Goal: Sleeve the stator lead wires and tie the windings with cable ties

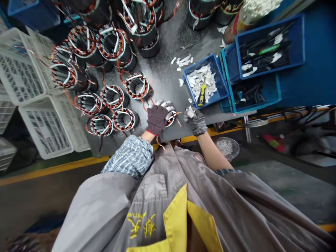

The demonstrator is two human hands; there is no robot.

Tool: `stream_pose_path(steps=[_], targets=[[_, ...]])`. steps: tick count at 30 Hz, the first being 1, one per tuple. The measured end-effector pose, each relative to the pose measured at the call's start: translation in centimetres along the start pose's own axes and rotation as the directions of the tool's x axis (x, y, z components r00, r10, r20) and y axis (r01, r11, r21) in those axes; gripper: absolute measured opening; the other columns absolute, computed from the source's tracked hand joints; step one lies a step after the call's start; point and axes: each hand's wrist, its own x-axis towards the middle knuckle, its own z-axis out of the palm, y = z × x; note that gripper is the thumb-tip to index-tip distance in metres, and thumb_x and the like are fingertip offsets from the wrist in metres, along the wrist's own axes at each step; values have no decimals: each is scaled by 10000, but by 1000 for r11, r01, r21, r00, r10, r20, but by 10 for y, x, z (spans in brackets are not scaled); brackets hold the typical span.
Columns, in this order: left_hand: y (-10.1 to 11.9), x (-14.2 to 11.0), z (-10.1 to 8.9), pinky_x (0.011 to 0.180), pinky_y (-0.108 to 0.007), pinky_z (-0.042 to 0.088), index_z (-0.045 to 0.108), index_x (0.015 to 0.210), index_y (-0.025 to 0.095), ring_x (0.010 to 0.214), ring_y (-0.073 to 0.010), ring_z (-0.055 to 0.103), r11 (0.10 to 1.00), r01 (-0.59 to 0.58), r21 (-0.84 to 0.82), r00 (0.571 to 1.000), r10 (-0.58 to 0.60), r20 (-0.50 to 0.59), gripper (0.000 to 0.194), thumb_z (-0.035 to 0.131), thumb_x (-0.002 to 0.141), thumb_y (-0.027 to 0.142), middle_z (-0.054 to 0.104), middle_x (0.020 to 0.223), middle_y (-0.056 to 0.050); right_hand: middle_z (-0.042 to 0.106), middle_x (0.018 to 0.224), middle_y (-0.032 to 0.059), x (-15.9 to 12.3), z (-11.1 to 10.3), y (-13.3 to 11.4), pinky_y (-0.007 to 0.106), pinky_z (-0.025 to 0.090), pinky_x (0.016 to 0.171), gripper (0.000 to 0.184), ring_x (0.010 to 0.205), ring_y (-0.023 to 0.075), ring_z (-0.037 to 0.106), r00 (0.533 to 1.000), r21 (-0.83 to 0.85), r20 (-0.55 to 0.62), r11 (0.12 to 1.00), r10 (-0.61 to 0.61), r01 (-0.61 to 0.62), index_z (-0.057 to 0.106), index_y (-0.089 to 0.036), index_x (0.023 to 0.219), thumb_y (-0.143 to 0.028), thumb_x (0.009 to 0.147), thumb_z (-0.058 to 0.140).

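Left hand (157, 119) was gloved in dark knit with red cuff trim and white-coated fingertips. Its fingers were spread and unclenched, resting on and just beside a wound motor stator (171, 120). This stator sat on the grey counter (162, 66) near its front edge, partly hidden beneath the hand, with orange lead wires (179, 113) running from it. Right hand (196, 122), in a matching glove, was grasping a small wad of white paper scraps (190, 112) at the fingertips, just apart from that stator. Five similar stators (112, 96) stood upright close by, each showing a dark laminated core, copper windings and white strips; more stood in a dense group farther along the counter. To the right of the hands, a blue plastic tray (204, 82) held a heap of white scraps with a yellow-and-black tool handle (201, 95) lying on them. Loose scraps (183, 60) lay on the counter beside it. Beyond it, blue crates (265, 45) held dark items, too small to identify. White ventilated plastic crates (23, 73) stood beside the counter on the left. A patterned shirt sleeve (128, 155) and a grey work coat (170, 213) with yellow trim filled the lower foreground.
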Motion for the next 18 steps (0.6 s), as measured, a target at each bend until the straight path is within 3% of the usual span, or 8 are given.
stream_pose_path(steps=[3,5,8,12,15,18], targets=[[1,-5,5,1475,-753,246,822,1443,389,1732,-383,510,998,38,57,997,-34,-70,328,633,1184,459,712,1757,2,636,724,-50,-3,-8,10,296,541,551,609,603,139,577,998,-40,-44,998,-41,39,616,-304,850,-708,673,1036],[1,-7,8,1460,-718,310,818,1468,364,1734,-376,520,993,81,85,992,-71,-109,345,626,1194,449,717,1751,-29,655,702,-34,-5,-10,18,345,609,613,569,641,182,639,994,-137,-75,988,-80,69,640,-313,863,-731,738,1006],[1,-8,11,1379,-661,466,832,1458,340,1712,-378,571,989,106,99,985,-91,-145,327,674,1177,393,730,1739,-73,777,825,16,-6,-10,29,439,709,853,475,853,252,776,982,-243,-111,962,-151,120,684,-300,912,-701,842,929],[1,-6,10,1380,-614,498,841,1441,329,1684,-356,601,991,100,85,983,-85,-164,309,685,1176,370,741,1725,-75,862,1068,50,-5,-9,33,533,675,1156,244,1116,295,814,965,-299,-113,934,-237,194,778,-270,941,-473,872,894],[4,-5,7,1408,-623,469,846,1432,340,1671,-360,598,989,133,62,982,-123,-145,311,668,1181,385,746,1714,-82,853,1122,61,-3,-13,30,534,634,1239,44,1193,299,807,954,-412,-54,877,-295,248,812,-271,955,-303,927,821],[8,-6,4,1425,-623,444,845,1454,363,1679,-365,572,984,169,60,980,-162,-114,337,666,1168,379,722,1744,-60,854,1169,89,1,-11,24,517,617,1255,57,1218,296,801,944,-502,23,813,-329,296,820,-259,979,-227,971,774]])
